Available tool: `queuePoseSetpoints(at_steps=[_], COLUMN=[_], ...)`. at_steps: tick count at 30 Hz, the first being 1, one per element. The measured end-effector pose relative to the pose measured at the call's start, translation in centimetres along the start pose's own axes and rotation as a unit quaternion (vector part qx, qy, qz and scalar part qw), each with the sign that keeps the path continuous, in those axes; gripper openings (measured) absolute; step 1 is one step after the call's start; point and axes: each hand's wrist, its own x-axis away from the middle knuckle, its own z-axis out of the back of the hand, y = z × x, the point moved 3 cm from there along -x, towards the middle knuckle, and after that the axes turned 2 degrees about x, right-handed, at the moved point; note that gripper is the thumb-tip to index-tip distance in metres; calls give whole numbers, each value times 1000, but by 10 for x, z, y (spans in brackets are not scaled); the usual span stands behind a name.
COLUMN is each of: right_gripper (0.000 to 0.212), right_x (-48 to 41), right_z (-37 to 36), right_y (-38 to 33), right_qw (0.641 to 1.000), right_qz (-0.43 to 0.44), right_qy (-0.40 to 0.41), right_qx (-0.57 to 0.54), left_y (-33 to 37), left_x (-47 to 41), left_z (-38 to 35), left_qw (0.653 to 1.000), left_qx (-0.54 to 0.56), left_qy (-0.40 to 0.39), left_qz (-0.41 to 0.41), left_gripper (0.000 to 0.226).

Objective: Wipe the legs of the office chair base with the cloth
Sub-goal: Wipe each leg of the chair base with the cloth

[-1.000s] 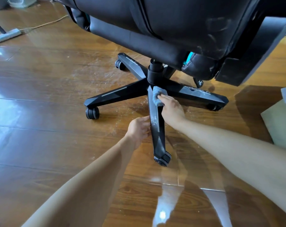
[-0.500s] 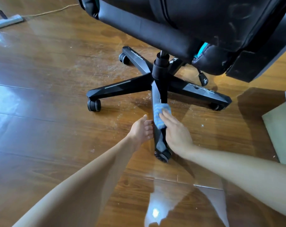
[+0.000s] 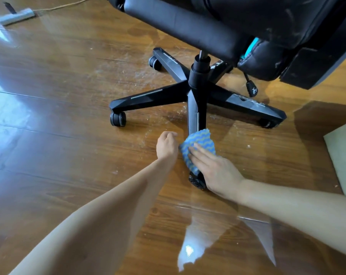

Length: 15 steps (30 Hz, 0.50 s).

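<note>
A black star-shaped chair base (image 3: 196,84) stands on the wooden floor under a black seat (image 3: 247,22). One leg (image 3: 195,114) points toward me. A blue cloth with wavy yellow stripes (image 3: 200,139) is draped over the lower part of that leg. My right hand (image 3: 217,171) presses the cloth against the leg near its caster (image 3: 196,181). My left hand (image 3: 167,144) rests loosely curled on the floor just left of the leg, beside the cloth; whether it touches the leg is unclear.
Dust and crumbs lie on the floor (image 3: 69,135) around the base. A left leg ends in a caster (image 3: 117,119); a right leg (image 3: 253,106) runs toward a pale green mat (image 3: 344,153). A white power strip (image 3: 16,16) lies far left. A lever knob (image 3: 251,90) hangs under the seat.
My right hand has slid the cloth down the near leg from the hub toward the caster. The left hand has stayed beside the leg.
</note>
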Motion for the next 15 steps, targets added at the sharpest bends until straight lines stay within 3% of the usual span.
queuePoseSetpoints(at_steps=[3,7,10,13,15], right_gripper=[60,64,67,68,60], right_x=[-17,-75,-89,-53,-11], right_z=[7,27,29,17,5], right_y=[8,39,47,34,16], right_qw=[1000,997,997,999,998], right_qz=[9,-67,-76,-37,52], right_qy=[13,26,26,23,41], right_qx=[9,11,15,0,-19], left_y=[8,8,3,9,17], left_x=[13,23,17,13,11], left_z=[-3,-7,-3,1,-2], left_qw=[999,999,998,999,1000], left_qx=[-1,18,45,21,15], left_qy=[34,38,33,23,23], left_qz=[1,4,18,9,-7], left_gripper=[32,30,25,23,25])
